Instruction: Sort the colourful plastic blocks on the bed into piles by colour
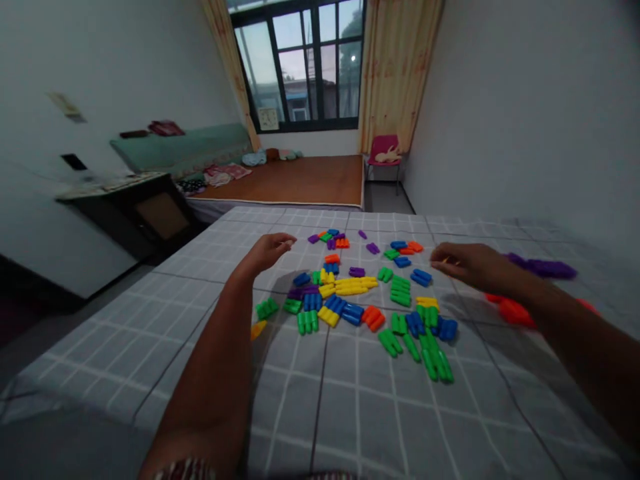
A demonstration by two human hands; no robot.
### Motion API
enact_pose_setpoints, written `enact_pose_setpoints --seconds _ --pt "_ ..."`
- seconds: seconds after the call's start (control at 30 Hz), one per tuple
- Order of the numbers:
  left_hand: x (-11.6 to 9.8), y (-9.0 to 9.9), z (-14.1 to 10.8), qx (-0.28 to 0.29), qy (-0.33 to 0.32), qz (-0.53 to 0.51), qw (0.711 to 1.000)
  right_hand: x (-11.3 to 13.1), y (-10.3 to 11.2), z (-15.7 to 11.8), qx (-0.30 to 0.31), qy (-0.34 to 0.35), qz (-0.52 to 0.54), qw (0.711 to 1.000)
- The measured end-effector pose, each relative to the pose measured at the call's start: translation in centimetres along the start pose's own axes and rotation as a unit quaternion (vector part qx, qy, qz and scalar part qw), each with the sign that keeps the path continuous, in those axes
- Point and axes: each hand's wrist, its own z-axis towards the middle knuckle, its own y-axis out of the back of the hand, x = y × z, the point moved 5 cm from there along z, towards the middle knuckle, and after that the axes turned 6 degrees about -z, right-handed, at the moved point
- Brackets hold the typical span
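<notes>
While left hand (270, 251) is hovering left of yellow blocks (355, 287), right hand (457, 259) is hovering right. Grips: I cannot tell.

- Interlocking toy blocks (401, 291), between the near and far edges of the checked tablecloth (370, 420): smooth plastic with glossy highlights.
- The tablecloth itself: matt cloth.
- Curtain (395, 67), beyond the far edge: soft-looking, matt cloth.
- Window panes (253, 53), also beyond it: smooth, shiny glass.
</notes>
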Motion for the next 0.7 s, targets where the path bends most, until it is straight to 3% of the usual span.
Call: enact_pose_setpoints --seconds 0.1,0.17,0.3,0.43,0.6,0.7 --pt "2.7 -1.1 -0.3 0.008 0.034 -0.039 0.999 10.9 -3.4 2.7 0.062 0.15 0.022 0.987" --pt "4.4 -2.6 -0.2 0.014 0.055 -0.049 0.997 16.7 -5.9 4.3 0.086 0.22 0.019 0.972" --pt "5.4 -5.0 -0.1 0.09 0.068 -0.048 0.992 24.5 -10.0 7.0 0.074 0.349 -0.014 0.934" --pt "4.0 -4.4 -0.8 0.198 0.082 0.011 0.977 27.1 -11.6 8.4 0.085 0.418 -0.06 0.903" --pt "2.0 -4.2 -2.7 0.352 0.16 0.165 0.907 25.6 -11.3 8.9 0.13 0.37 -0.087 0.916" --pt "0.5 -5.7 -2.7 0.359 0.126 0.248 0.891 24.1 -11.2 8.7 0.141 0.33 -0.107 0.927"
